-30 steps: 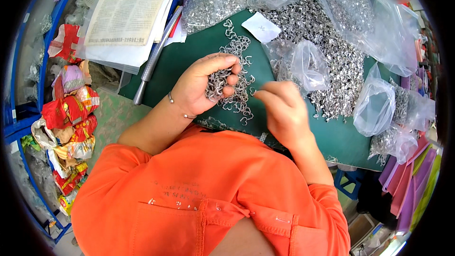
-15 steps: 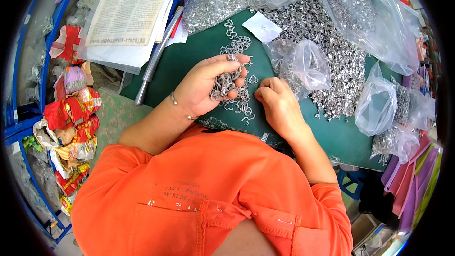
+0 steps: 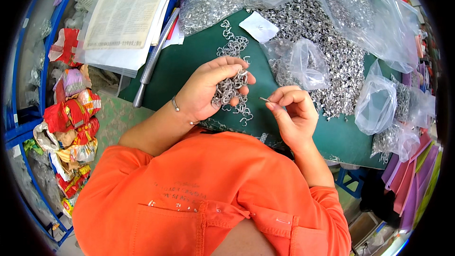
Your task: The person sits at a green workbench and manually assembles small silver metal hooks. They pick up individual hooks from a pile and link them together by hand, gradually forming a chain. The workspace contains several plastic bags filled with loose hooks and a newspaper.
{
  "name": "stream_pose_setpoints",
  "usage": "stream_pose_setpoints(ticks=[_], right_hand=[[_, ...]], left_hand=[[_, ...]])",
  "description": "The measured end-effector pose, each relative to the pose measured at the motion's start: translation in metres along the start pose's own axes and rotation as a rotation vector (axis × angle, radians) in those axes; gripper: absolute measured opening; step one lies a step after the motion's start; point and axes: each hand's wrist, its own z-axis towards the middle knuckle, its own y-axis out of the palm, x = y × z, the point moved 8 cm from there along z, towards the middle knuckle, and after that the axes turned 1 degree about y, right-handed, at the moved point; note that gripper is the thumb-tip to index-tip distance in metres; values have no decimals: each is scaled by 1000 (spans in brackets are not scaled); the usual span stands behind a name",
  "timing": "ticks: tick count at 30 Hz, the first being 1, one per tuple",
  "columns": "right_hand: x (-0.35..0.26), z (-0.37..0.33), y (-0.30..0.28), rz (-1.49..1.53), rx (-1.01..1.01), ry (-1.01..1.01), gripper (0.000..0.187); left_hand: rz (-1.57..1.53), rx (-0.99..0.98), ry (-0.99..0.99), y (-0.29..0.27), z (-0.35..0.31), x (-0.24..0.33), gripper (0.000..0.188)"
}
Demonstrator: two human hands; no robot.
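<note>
My left hand (image 3: 196, 87) is cupped around a clump of small grey metal hooks (image 3: 229, 88), with the thumb over them. Between the thumb and forefinger of my right hand (image 3: 297, 116) a thin metal piece (image 3: 264, 99) is pinched; its full shape cannot be made out. More loose curved hooks (image 3: 234, 46) lie on the green tabletop (image 3: 204, 50), beyond my left hand and partly beneath it.
A big pile of shiny metal pieces (image 3: 327, 42) spreads across the right, with clear plastic bags (image 3: 310, 66) on and around it. A white paper slip (image 3: 259, 27) lies beside the pile. At left are a metal tube (image 3: 154, 59) and newspaper sheets (image 3: 124, 16).
My right hand has lifted off the tabletop, drawn toward me and turned over, now showing a pinched metal piece. The loose hook beside it is gone from its spot. My left hand barely moved.
</note>
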Motion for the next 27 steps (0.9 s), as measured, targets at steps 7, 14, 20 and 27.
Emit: stream_pose_setpoints(ticks=[7, 14, 20, 27], right_hand=[[-9, -1, -1, 86, 30, -8, 21], [-22, 0, -4, -76, 24, -185, 21], [-63, 8, -37, -604, 328, -555, 23], [-71, 25, -5, -779, 79, -606, 24]], left_hand=[[17, -23, -13, 6, 0, -5, 19], [19, -35, -42, 7, -2, -5, 17], [43, -8, -61, 9, -5, -7, 17], [28, -21, -59, 14, -3, -7, 14]])
